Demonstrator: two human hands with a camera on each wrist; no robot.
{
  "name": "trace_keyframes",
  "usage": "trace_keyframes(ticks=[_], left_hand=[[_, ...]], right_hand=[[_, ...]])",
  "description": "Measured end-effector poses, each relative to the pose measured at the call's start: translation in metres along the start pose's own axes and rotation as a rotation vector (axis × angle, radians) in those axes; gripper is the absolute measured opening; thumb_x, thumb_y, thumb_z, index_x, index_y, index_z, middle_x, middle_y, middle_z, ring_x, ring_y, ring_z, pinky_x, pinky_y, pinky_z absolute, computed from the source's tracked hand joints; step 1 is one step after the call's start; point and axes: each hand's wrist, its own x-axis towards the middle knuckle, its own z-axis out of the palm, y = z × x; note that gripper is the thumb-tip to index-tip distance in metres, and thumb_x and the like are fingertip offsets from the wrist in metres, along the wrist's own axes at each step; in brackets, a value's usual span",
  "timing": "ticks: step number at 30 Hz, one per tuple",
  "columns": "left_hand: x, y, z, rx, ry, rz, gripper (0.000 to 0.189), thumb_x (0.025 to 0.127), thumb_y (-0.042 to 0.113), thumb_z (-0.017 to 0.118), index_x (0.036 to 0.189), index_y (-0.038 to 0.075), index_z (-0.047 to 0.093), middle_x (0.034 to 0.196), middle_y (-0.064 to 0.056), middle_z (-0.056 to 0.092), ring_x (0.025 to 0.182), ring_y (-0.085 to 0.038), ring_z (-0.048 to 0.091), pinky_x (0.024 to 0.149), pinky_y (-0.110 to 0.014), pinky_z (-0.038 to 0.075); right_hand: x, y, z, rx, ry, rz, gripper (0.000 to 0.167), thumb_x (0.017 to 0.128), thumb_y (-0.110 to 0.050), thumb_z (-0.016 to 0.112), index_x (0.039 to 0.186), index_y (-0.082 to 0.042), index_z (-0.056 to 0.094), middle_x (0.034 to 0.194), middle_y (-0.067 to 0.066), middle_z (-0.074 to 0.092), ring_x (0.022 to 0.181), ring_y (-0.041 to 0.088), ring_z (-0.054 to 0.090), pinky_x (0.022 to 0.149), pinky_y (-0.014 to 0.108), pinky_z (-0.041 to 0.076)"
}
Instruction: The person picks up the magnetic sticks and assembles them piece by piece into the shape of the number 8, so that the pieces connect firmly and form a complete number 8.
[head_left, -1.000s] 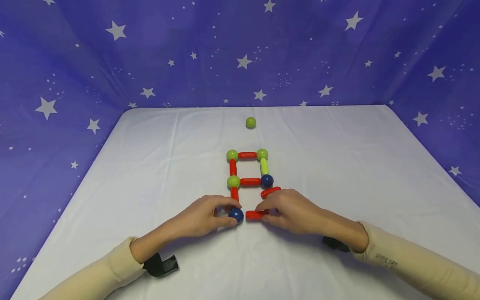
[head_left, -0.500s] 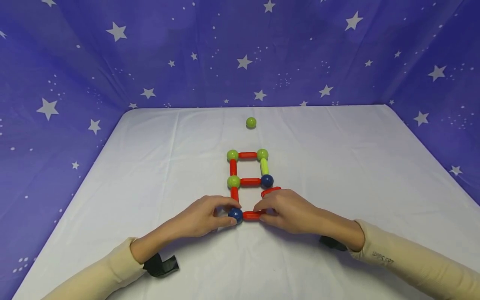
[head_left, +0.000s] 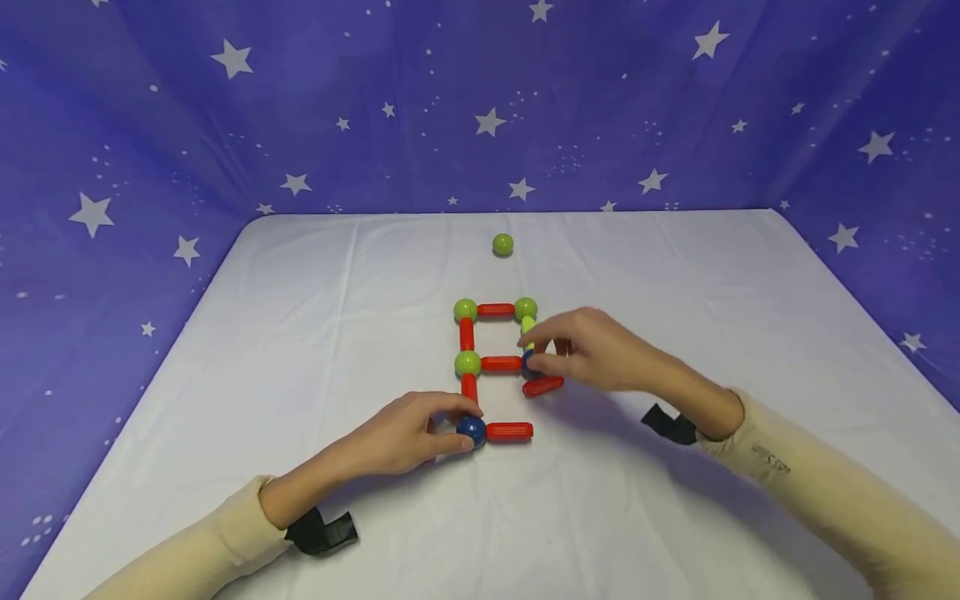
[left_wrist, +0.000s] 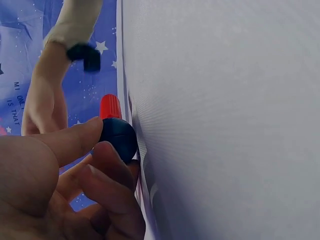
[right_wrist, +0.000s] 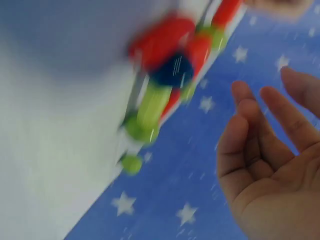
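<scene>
My left hand [head_left: 408, 433] pinches a dark blue ball [head_left: 471, 430] between thumb and fingers; the left wrist view shows the same ball [left_wrist: 119, 140]. A red rod [head_left: 510, 432] joins the ball's right side, its other end free. My right hand [head_left: 603, 350] hovers at the second blue ball [head_left: 528, 365], partly covering it and the lime rod [head_left: 528, 325]. In the right wrist view its fingers [right_wrist: 280, 115] are loosely bent around nothing. A red rod [head_left: 543, 387] lies slanted just below that ball; whether they touch I cannot tell.
Green balls [head_left: 466, 311] and red rods [head_left: 496, 310] form a square with the second blue ball. Another red rod [head_left: 469, 388] runs down from it towards the held ball. A lone green ball [head_left: 502, 244] sits farther back on the white cloth [head_left: 360, 317].
The lower red rod came left against the held blue ball. My right hand then let go of it and moved up to the second blue ball. The left hand stayed put.
</scene>
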Motion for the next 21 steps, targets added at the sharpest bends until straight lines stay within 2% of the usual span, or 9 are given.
trace_keyframes(ticks=[5, 9, 14, 21], left_hand=[[-0.002, 0.000, -0.002, 0.007, 0.000, -0.013, 0.033, 0.092, 0.026, 0.072, 0.124, 0.018, 0.066, 0.107, 0.005, 0.064, 0.058, -0.014, 0.059, 0.058, -0.030, 0.050], [-0.001, 0.001, -0.001, 0.016, -0.008, -0.023, 0.034, 0.092, 0.026, 0.072, 0.125, 0.021, 0.066, 0.107, 0.008, 0.064, 0.060, -0.014, 0.059, 0.060, -0.031, 0.051], [0.000, 0.002, -0.001, 0.029, -0.005, -0.021, 0.034, 0.092, 0.026, 0.072, 0.125, 0.021, 0.066, 0.107, 0.009, 0.064, 0.060, -0.014, 0.058, 0.061, -0.031, 0.050], [-0.001, 0.001, 0.001, 0.026, 0.005, -0.037, 0.034, 0.091, 0.027, 0.073, 0.125, 0.023, 0.066, 0.107, 0.011, 0.063, 0.060, -0.014, 0.058, 0.060, -0.031, 0.050]], right_hand=[[0.046, 0.033, -0.024, -0.027, 0.084, 0.043, 0.028, 0.091, -0.012, 0.070, 0.118, -0.005, 0.071, 0.094, 0.003, 0.071, 0.071, 0.019, 0.057, 0.061, 0.033, 0.047], [0.082, 0.064, -0.034, -0.047, 0.134, 0.110, 0.031, 0.091, -0.012, 0.069, 0.121, -0.004, 0.068, 0.101, 0.011, 0.071, 0.081, 0.023, 0.061, 0.068, 0.037, 0.050], [0.122, 0.093, -0.044, -0.042, 0.117, 0.217, 0.039, 0.092, -0.012, 0.068, 0.130, -0.001, 0.062, 0.109, 0.020, 0.069, 0.093, 0.030, 0.064, 0.078, 0.043, 0.051], [0.159, 0.111, -0.037, 0.021, 0.124, 0.368, 0.048, 0.092, -0.017, 0.070, 0.136, -0.004, 0.057, 0.122, 0.021, 0.064, 0.109, 0.032, 0.061, 0.090, 0.044, 0.048]])
